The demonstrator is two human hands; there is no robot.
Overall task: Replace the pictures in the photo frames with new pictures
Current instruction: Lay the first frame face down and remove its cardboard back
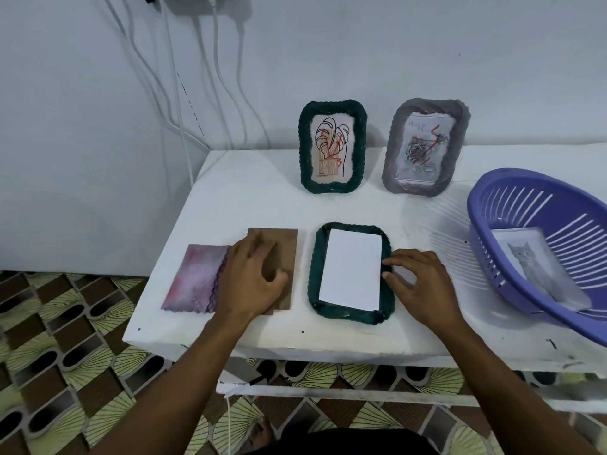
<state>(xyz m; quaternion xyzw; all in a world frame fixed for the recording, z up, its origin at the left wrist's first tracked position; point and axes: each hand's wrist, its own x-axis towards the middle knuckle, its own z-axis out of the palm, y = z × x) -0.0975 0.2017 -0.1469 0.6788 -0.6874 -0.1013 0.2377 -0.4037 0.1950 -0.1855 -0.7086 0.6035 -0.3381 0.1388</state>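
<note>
A dark green frame lies face down on the white table, with a white picture back set inside it. My right hand rests on the frame's right edge, fingertips touching the white sheet. My left hand lies flat, fingers spread, on a brown backing board left of the frame. A pink-purple picture lies partly under that hand. Two frames stand upright at the back: a green frame with a leaf drawing and a grey frame with a rose picture.
A purple plastic basket sits at the table's right, holding a cat picture. White cables hang down the wall at the back left. The patterned floor shows left of and below the table's front edge.
</note>
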